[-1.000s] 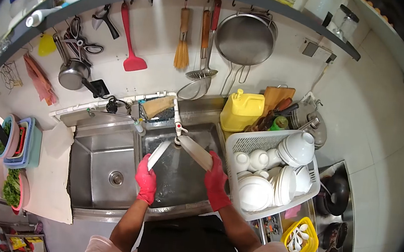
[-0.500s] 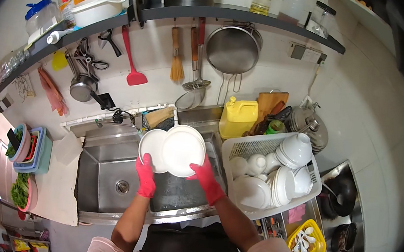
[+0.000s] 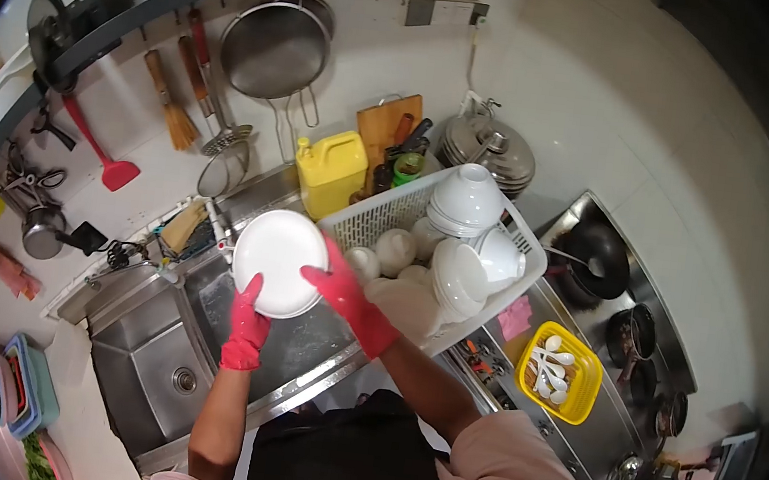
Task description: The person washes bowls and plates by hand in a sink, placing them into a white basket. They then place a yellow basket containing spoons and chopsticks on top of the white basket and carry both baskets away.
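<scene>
White plates [image 3: 281,257], stacked face up, are just left of the frame's centre, above the right-hand basin [image 3: 293,362]. The left hand [image 3: 247,331], gloved in pink, is partly closed on their lower edge, its thumb on the near rim. The right hand [image 3: 349,298], also gloved, is partly closed on their right side, thumb across the rim; how far its other fingers reach beneath cannot be told.

Right of centre, a white basket [image 3: 368,221] with slotted walls holds bowls [image 3: 467,197], stacked upside down at its upper right, and other white dishes. Toward the lower right, a yellow basket [image 3: 593,382] contains white spoons [image 3: 553,371]. A yellow jug [image 3: 331,169] stands beside the white basket's upper left corner.
</scene>
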A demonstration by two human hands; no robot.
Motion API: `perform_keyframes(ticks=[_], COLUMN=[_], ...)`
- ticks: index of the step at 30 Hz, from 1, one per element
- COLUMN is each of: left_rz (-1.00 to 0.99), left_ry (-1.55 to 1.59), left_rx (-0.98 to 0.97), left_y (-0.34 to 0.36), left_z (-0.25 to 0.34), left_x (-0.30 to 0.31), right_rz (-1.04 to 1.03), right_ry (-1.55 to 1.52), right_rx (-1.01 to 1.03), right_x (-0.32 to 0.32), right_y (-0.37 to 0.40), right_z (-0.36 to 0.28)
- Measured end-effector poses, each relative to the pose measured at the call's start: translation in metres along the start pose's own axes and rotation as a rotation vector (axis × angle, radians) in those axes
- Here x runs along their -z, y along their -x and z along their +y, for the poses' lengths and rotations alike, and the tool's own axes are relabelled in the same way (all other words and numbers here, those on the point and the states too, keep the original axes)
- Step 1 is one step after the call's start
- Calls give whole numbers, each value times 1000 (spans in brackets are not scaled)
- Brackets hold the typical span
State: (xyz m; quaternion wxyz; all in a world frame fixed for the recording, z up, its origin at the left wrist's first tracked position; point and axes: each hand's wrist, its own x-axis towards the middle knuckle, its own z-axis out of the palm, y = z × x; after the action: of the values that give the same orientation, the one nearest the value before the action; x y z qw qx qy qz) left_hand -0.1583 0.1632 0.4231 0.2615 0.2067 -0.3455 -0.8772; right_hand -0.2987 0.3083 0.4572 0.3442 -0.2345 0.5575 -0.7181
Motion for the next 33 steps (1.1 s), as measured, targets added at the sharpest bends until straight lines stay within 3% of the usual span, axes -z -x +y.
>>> perform_keyframes(ticks=[2, 5, 8, 11, 12, 14, 17, 20, 22, 24, 25, 28, 33], left_rz=[-54, -209, -390, -365, -365, -345, -326, -412, -525, -314, -208, -345, -577], left_ry=[23, -65, -186, -474, -569, -476, -422, -433, -381, -612, -724, -1034, -1295], left_rx=[98, 268, 333, 227, 196, 135, 32, 20, 92, -156, -280, -777, -874], left_y=[-6, -15, -26, -46, -50, -47, -35, -39, -40, -28, -22, -14, 31], left_z=[-16, -28, -35, -56, -66, -77, -89, -91, -89, -85, -82, -71, -74], left_x=[-39, -99, -126, -101, -90, -87, -100, -104, -100, -103, -107, -115, -115], right_rz=[269, 401, 478, 553, 544, 460, 213, -61, -172, -281, -261, -256, -409], right_ry=[375, 129, 233, 514, 651, 854, 726, 781, 966, 1146, 1218, 1409, 1585], right_rx=[586, 505, 307, 339, 322, 166, 85, -45, 189, 428, 427, 467, 760], right_x=[37, 93, 134, 156, 156, 133, 143, 143, 146, 153, 157, 165, 177], right_y=[-9, 0, 27, 32, 35, 49, 36, 31, 25, 21, 21, 24, 39], right_z=[-2, -31, -90, -127, -137, -169, -157, -164, -156, -145, -140, -127, -107])
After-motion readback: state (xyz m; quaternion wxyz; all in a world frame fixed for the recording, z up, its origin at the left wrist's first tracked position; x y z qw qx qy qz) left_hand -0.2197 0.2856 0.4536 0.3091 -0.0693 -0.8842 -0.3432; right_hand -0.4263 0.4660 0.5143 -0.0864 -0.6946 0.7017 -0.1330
